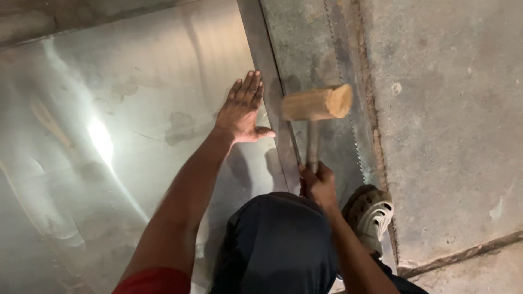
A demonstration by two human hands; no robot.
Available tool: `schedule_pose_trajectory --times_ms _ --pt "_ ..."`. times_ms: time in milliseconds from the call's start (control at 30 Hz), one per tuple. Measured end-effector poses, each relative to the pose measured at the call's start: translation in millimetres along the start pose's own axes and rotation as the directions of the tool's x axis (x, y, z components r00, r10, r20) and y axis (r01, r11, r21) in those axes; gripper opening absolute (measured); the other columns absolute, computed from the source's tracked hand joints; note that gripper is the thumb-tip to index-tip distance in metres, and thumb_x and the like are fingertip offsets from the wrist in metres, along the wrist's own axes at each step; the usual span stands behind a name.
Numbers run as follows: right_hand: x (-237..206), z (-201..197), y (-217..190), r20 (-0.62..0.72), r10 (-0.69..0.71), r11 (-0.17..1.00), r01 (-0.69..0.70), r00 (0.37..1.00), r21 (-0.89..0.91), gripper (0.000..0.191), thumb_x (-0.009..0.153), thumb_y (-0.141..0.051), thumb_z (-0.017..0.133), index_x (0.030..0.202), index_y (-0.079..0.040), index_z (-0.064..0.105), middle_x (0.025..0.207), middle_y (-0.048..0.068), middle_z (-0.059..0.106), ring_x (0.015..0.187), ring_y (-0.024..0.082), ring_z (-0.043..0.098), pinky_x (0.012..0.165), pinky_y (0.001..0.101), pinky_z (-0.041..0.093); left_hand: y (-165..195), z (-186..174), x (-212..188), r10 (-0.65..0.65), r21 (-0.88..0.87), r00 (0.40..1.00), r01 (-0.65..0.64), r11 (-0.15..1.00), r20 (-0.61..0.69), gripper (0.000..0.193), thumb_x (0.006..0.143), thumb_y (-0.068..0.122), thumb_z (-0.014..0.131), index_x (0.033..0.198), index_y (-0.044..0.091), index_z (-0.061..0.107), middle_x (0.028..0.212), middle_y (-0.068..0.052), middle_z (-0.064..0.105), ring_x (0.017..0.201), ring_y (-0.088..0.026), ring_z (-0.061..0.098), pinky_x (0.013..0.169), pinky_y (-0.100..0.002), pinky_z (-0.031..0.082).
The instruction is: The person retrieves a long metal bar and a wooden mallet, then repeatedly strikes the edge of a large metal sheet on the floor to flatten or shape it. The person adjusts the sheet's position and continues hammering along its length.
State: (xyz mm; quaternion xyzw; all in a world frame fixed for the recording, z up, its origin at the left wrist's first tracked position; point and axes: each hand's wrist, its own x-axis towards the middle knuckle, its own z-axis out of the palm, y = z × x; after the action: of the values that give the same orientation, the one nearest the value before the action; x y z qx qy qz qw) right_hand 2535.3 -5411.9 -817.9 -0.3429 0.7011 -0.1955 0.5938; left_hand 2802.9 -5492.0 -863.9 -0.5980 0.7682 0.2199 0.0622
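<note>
Kneeling on concrete floor point(447, 136) | left hand point(242, 111) flat, fingers spread, on sheet metal point(136, 109) | right hand point(317, 185) gripping wooden mallet point(317, 103) | sandal point(370, 212) beside steel strip point(267, 60)

A: What surface fills the right side?
B: Rough grey concrete floor point(447, 136), stained, with a rusty seam running along it.
A: And the lighting?
B: One bright glare point(101, 139) at left.

From my feed the scene is dim and warm; a bright glare spot burns on the shiny metal sheet point(109, 141). The wooden mallet point(317, 103) is motion-blurred. My arms cast soft shadows; corners fall dark.
</note>
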Motion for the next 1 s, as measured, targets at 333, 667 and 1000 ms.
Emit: schedule_pose_trajectory --times_ms 333,667,1000 --pt "25.3 8.6 -24.6 -0.104 -0.326 0.923 0.34 0.94 0.179 0.022 0.099 -0.024 0.064 0.097 -0.002 0.061 0.069 0.008 0.059 0.055 0.018 0.056 0.05 0.0332 0.046 -34.3 -26.5 21.7 -0.059 0.032 0.998 0.06 0.998 -0.033 0.138 0.071 0.091 0.058 0.159 -0.006 0.015 0.169 -0.021 0.003 0.158 -0.032 0.0 0.127 -0.05 0.006" --pt "44.0 29.0 -82.8 -0.218 -0.608 0.674 0.641 0.764 0.366 0.038 0.109 -0.042 0.059 0.099 -0.005 0.056 0.076 0.008 0.058 0.059 0.018 0.055 0.053 0.0338 0.047 -33.3 -31.2 21.0 -0.037 0.027 0.999 0.038 0.999 -0.015 0.133 0.074 0.09 0.053 0.16 -0.003 0.015 0.17 -0.019 0.001 0.157 -0.031 0.0 0.126 -0.05 0.006" --pt "75.6 66.7 -119.5 -0.216 -0.564 0.71 0.602 0.797 0.365 0.024 0.111 -0.016 0.062 0.099 0.002 0.051 0.077 0.012 0.056 0.061 0.02 0.055 0.055 0.035 0.048 -38.4 -12.9 25.9 -0.033 0.003 0.99 0.034 0.999 -0.137 0.114 0.087 0.082 0.043 0.16 -0.003 0.021 0.17 -0.018 0.006 0.157 -0.031 0.005 0.126 -0.049 0.009"
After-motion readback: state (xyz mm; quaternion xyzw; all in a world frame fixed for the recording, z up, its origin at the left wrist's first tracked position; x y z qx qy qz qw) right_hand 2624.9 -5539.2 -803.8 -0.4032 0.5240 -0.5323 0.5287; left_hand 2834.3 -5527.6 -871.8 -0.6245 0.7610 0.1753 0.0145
